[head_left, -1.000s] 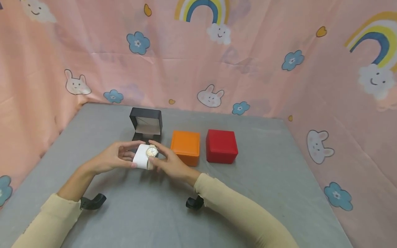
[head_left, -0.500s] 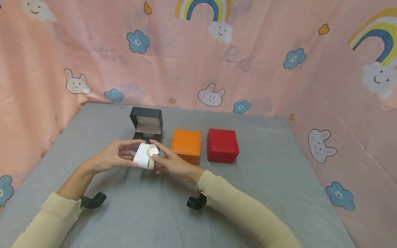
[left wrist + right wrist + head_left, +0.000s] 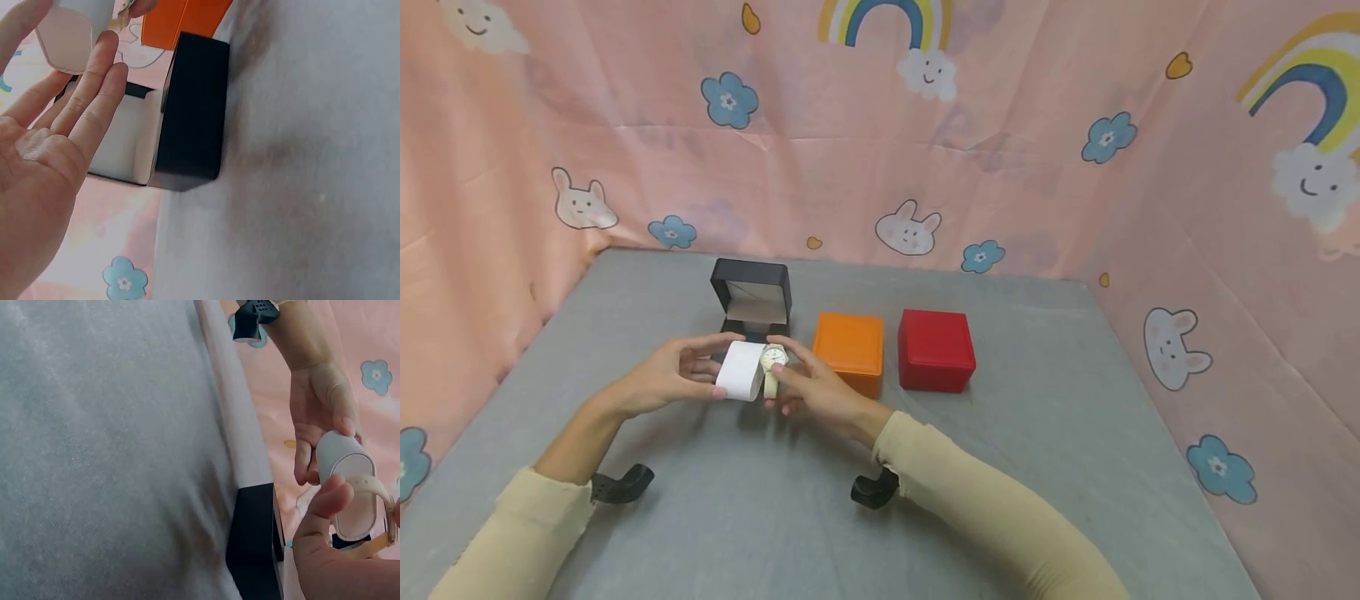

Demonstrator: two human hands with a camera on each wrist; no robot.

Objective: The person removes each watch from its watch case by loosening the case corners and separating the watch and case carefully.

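My left hand (image 3: 655, 379) pinches a white watch cushion (image 3: 740, 371) between thumb and fingers. At the cushion's right end my right hand (image 3: 831, 402) pinches a wristwatch (image 3: 773, 357) with a round pale dial and cream strap. In the right wrist view the strap (image 3: 369, 485) forms a closed loop standing off the end of the cushion (image 3: 334, 449). Right behind the hands, a black watch box (image 3: 751, 287) stands with its lid raised and a pale lining showing; the hands hide its front. The left wrist view shows the black box (image 3: 194, 112) just beyond my fingers.
A closed orange box (image 3: 850, 340) stands right of the black one, close by my right hand. Further right is a closed red box (image 3: 935, 350). Grey cloth (image 3: 760, 517) covers the table, and a pink printed curtain (image 3: 820, 158) hangs behind and at both sides.
The wristwatch has slid rightward off the white cushion, from around it to its right end. My left hand has shifted slightly left with the cushion. The boxes have stayed put.
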